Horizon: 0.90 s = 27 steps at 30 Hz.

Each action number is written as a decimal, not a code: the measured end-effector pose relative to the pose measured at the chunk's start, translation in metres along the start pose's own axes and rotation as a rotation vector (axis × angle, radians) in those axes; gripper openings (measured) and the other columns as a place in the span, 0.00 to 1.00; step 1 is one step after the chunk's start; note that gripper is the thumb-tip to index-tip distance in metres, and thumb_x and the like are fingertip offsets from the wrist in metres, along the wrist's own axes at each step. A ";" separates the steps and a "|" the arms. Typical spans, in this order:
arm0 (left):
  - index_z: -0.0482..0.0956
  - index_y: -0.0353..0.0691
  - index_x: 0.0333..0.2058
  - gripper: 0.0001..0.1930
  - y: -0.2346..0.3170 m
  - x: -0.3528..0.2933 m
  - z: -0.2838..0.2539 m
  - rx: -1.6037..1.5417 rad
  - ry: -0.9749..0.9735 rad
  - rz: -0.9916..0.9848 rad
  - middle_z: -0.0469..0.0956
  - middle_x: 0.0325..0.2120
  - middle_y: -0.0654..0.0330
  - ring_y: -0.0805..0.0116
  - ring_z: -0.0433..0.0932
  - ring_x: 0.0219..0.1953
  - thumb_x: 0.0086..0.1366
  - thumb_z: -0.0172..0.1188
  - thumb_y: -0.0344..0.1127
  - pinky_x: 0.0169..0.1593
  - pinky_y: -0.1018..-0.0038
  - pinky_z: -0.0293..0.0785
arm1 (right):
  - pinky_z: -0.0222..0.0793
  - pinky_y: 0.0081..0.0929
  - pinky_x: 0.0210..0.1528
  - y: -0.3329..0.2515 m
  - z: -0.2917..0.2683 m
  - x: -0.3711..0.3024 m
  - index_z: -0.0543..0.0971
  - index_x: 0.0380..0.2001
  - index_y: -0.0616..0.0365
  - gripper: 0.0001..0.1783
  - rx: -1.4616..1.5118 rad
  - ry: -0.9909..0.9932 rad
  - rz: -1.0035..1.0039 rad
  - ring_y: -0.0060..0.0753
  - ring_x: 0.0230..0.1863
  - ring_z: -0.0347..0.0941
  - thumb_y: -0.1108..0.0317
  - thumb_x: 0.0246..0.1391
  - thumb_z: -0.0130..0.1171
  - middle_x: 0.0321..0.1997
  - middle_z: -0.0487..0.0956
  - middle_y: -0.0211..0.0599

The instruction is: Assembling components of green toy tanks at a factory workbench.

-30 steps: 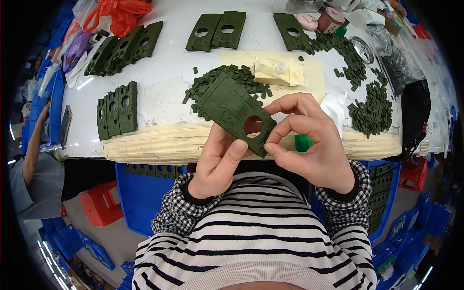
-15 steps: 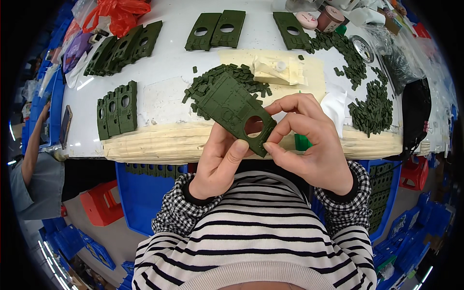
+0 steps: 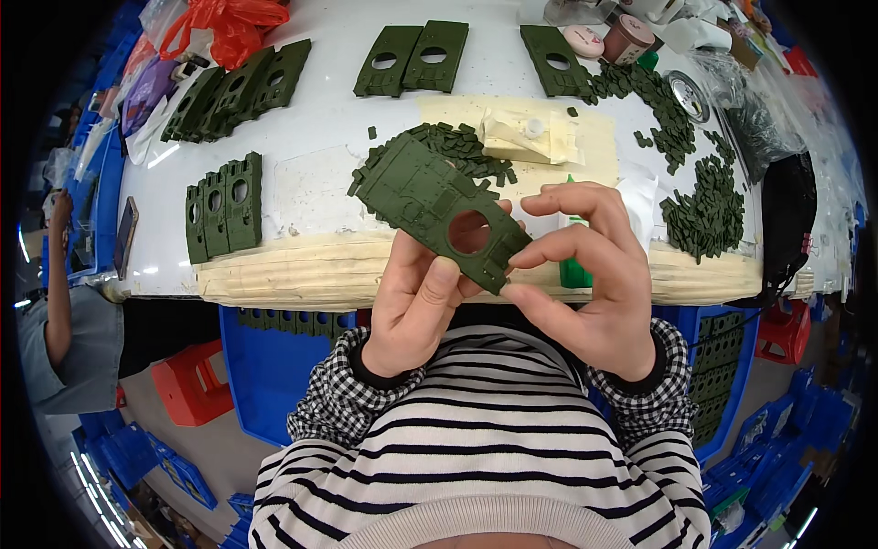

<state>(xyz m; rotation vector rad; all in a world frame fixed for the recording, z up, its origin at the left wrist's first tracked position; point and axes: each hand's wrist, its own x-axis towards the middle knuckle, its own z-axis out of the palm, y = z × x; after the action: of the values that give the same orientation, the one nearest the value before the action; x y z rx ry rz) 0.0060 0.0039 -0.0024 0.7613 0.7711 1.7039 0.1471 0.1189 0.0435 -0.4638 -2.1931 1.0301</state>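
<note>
A dark green plastic model tank hull plate with a round hole slants above the table edge. My left hand grips its lower end, thumb on top near the hole and fingers underneath. At the plate's lower right corner, my right hand has its thumb and index finger parted, their tips close to the edge; whether they touch it I cannot tell. Behind the plate lies a heap of small green plastic pieces, partly hidden by it. A green bottle stands behind my right fingers.
More hull plates stand at the left, far left and back. Loose green pieces lie at the right. A paper-wrapped block sits mid-table. Blue bins flank me below. Another person's arm shows far left.
My right thumb and index finger have spread apart from their pinch at the plate's corner. The plate has turned slightly in my left hand, which still holds it.
</note>
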 end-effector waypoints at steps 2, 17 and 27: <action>0.41 0.40 0.65 0.26 0.000 0.003 0.000 -0.067 0.001 0.014 0.55 0.62 0.44 0.55 0.62 0.62 0.72 0.37 0.35 0.59 0.61 0.68 | 0.64 0.35 0.49 -0.005 0.001 -0.004 0.82 0.28 0.53 0.15 -0.082 0.071 -0.066 0.41 0.47 0.67 0.69 0.31 0.72 0.44 0.75 0.36; 0.45 0.42 0.64 0.24 -0.003 0.005 0.001 -0.068 -0.040 0.082 0.56 0.61 0.40 0.51 0.64 0.61 0.73 0.36 0.37 0.58 0.61 0.69 | 0.65 0.40 0.52 -0.002 0.023 -0.024 0.84 0.35 0.45 0.17 -0.460 0.228 -0.303 0.35 0.42 0.68 0.63 0.35 0.71 0.39 0.75 0.30; 0.47 0.35 0.63 0.32 0.015 0.006 0.003 -0.201 -0.167 -0.355 0.63 0.54 0.39 0.50 0.72 0.50 0.70 0.40 0.51 0.52 0.54 0.74 | 0.65 0.19 0.46 0.003 0.001 -0.008 0.69 0.54 0.67 0.19 0.535 0.124 0.330 0.20 0.40 0.69 0.70 0.60 0.52 0.40 0.76 0.35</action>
<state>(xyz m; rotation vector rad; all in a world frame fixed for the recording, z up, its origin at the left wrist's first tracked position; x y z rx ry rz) -0.0012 0.0064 0.0115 0.5797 0.5707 1.3549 0.1524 0.1159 0.0379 -0.6262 -1.6688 1.6529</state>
